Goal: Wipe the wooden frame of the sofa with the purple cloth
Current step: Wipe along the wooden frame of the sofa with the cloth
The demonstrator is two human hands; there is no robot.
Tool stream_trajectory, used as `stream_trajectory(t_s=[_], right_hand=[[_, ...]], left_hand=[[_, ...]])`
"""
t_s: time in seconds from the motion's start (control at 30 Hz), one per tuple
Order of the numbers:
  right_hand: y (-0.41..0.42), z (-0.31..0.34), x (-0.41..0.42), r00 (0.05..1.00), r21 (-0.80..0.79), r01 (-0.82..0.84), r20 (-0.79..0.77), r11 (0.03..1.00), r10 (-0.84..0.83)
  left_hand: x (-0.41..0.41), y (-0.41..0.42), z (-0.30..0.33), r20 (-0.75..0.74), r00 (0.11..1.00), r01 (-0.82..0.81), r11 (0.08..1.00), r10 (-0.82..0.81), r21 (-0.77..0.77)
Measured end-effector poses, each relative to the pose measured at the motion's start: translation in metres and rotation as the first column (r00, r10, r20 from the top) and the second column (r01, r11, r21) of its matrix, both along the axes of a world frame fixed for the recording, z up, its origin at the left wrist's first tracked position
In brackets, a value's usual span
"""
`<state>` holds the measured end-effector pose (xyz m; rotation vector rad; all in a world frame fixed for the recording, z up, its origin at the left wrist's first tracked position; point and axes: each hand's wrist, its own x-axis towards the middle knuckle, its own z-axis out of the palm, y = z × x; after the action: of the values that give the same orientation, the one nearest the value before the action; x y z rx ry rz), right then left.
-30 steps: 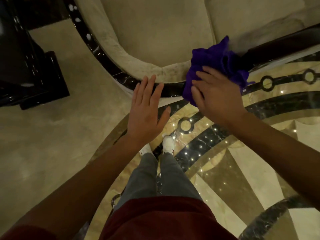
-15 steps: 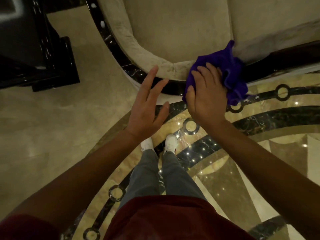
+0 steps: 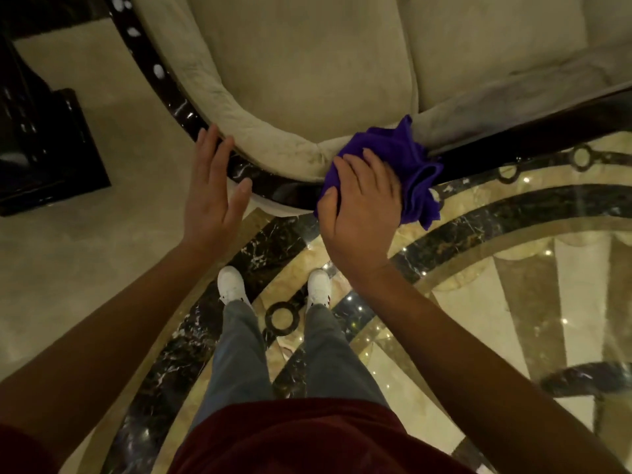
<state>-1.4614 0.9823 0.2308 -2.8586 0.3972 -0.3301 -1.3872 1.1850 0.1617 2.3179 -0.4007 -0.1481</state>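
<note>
While the crumpled purple cloth (image 3: pixel 407 159) is gripped by the right hand (image 3: pixel 362 203) against the sofa's glossy dark wooden frame (image 3: pixel 280 195), the left hand (image 3: pixel 210 189) is rested there, fingers (image 3: pixel 213 148) straight, close together.

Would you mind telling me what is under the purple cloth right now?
The purple cloth lies on the sofa's dark wooden frame, which runs out from under it on both sides. The right hand presses on top. The stretch of frame beneath the cloth is covered, so its condition cannot be seen.
</note>
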Motion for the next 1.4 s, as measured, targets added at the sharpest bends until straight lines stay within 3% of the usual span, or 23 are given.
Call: stream_trajectory(t_s=[0.17,0.27,0.5,0.6,0.67,0.73,0.8,0.87,1.07,1.27,1.4], right_hand=[[0.055,-0.001,0.013,0.992,-0.048,0.122,0.0,0.991,-0.122],[0.077,-0.003,0.017,0.989,-0.124,0.129,-0.049,0.984,-0.136],[0.094,0.007,0.031,0.985,-0.093,0.133,-0.101,0.987,-0.142],[0.07,0.019,0.023,0.991,-0.039,-0.011,-0.137,0.999,0.005],[0.041,0.025,0.015,0.984,-0.09,-0.059,-0.175,0.994,0.042],[0.016,0.03,0.005,0.976,-0.137,-0.012,-0.216,0.99,-0.018],[0.008,0.025,-0.004,0.972,-0.079,0.047,-0.224,0.996,-0.064],[0.014,0.014,-0.002,0.983,0.005,0.077,-0.167,0.997,-0.075],[0.045,0.003,0.009,0.987,-0.045,0.13,-0.085,0.99,-0.134],[0.075,0.001,0.024,0.968,-0.08,0.219,-0.108,0.972,-0.227],[0.101,-0.002,0.033,0.958,-0.095,0.25,-0.119,0.964,-0.26]], left_hand=[[0.011,0.018,-0.005,0.005,0.996,0.086,0.995,-0.086,-0.041],[0.009,0.022,-0.002,-0.033,0.991,0.125,0.988,-0.128,-0.091],[0.013,0.031,0.012,-0.122,0.984,0.096,0.967,-0.128,-0.235],[0.018,0.039,0.013,-0.002,0.989,0.143,0.973,-0.146,-0.181],[0.019,0.048,0.006,0.051,0.985,0.166,0.983,-0.162,-0.083],[0.019,0.052,0.0,0.025,0.985,0.174,0.984,-0.173,-0.027],[0.019,0.056,-0.008,-0.019,0.969,0.245,0.969,-0.245,0.004],[0.022,0.061,-0.012,-0.013,0.958,0.288,0.956,-0.288,0.06],[0.028,0.067,0.012,-0.102,0.949,0.311,0.94,-0.299,0.142],[0.07,0.087,0.024,-0.05,0.88,0.469,0.846,-0.473,0.252],[0.09,0.101,0.012,-0.042,0.86,0.493,0.809,-0.508,0.319]])
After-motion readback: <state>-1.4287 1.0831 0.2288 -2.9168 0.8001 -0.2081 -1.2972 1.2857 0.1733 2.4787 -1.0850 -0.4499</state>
